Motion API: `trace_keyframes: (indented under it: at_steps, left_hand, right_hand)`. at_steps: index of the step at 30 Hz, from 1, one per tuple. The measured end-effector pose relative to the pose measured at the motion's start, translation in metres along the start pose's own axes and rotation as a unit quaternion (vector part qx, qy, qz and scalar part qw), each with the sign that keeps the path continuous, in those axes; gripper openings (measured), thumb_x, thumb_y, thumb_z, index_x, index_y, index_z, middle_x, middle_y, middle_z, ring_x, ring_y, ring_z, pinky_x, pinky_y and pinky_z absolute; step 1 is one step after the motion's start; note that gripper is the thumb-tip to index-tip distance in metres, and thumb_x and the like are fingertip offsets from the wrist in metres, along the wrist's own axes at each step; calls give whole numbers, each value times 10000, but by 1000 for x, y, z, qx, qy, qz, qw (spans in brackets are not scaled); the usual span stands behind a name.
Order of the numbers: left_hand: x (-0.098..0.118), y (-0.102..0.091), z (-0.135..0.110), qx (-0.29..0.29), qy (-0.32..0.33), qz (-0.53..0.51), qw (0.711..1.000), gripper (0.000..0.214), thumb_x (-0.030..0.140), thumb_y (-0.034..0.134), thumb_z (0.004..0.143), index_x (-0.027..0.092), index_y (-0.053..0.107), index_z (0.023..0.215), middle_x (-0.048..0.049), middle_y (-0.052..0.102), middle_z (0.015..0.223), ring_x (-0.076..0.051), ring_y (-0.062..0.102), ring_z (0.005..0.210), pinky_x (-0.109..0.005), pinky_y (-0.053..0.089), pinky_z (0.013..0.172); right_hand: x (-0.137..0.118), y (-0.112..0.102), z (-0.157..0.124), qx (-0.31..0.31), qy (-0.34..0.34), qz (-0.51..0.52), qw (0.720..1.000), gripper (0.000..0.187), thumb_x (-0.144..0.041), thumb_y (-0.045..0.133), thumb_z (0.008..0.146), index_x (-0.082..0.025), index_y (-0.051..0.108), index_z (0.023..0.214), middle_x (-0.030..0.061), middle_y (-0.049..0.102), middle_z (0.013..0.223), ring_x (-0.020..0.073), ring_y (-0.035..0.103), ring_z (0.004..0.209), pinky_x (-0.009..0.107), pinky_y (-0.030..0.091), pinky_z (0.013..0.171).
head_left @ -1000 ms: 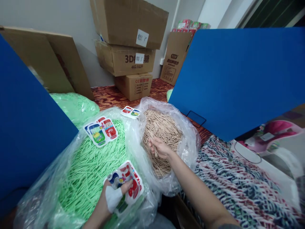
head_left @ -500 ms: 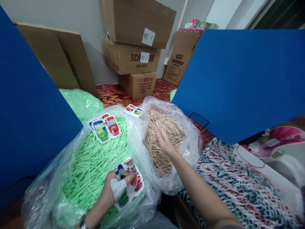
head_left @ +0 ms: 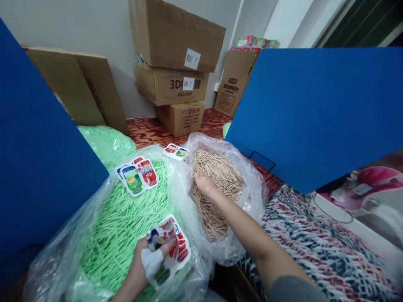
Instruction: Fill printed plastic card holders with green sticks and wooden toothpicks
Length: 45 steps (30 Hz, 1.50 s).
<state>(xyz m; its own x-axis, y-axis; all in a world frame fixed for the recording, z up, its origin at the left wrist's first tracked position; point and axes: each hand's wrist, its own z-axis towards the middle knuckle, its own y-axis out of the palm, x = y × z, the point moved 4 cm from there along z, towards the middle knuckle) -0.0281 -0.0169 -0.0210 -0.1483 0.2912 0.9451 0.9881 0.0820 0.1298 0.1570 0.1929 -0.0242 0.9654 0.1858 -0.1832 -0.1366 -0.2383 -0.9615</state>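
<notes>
My left hand [head_left: 138, 262], with a white wrap round the base of its thumb, is closed on a printed pouch [head_left: 181, 249] with red and blue can pictures, over the green side. My right hand [head_left: 204, 184] is pushed into thin brown sticks [head_left: 223, 176], its fingers curled in and the tips hidden among them. These fill a clear plastic bag [head_left: 255, 182]. Left of it, a larger clear bag [head_left: 59, 247] is full of thin light-green sticks [head_left: 122, 226]. More printed pouches [head_left: 140, 178] lie on the green sticks, and another pouch [head_left: 175, 152] rests where the bags meet.
Stacked cardboard boxes [head_left: 179, 86] stand by the wall ahead. Blue panels rise at the left [head_left: 40, 159] and right [head_left: 315, 109]. Another green-filled bag [head_left: 108, 142] sits behind. A knitted multicoloured mat [head_left: 308, 239] and a pink and white container [head_left: 374, 180] are at the right.
My right hand has moved slightly left, its fingers curling down into the brown sticks. My left hand keeps its hold on the pouch. The whole view has shifted slightly.
</notes>
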Motion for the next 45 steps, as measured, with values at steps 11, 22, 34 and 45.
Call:
trace_keyframes:
  at_steps: [11,22,34,45]
  left_hand:
    - [10,-3,0,22,10,-4,1000,337,351,781,626,125,744,873,-70,759,770,-249,696,720,-303,554,675]
    - [29,7,1,21,149,165,975,117,260,677,724,150,710,742,-9,689,691,-173,595,623,-233,452,604]
    - [32,0,3,71,196,348,914,169,252,567,787,153,575,650,-5,568,624,-144,497,579,-234,373,566]
    - [37,2,-1,96,239,364,895,213,193,548,775,175,454,585,33,465,568,-114,427,530,-220,312,533]
  right_hand:
    - [12,-25,-50,65,-16,315,947,291,-317,174,969,-203,436,1020,28,559,769,159,587,712,327,500,695]
    - [-87,-60,-131,77,-183,771,605,204,-445,463,906,-248,435,947,-54,487,676,103,556,588,308,521,680]
    - [-116,-46,-148,156,-250,667,684,117,-315,350,972,-230,430,986,-35,476,732,123,588,762,347,476,813]
    - [-113,-32,-148,200,-234,561,769,138,-278,314,975,-221,439,990,16,531,842,157,529,985,360,394,936]
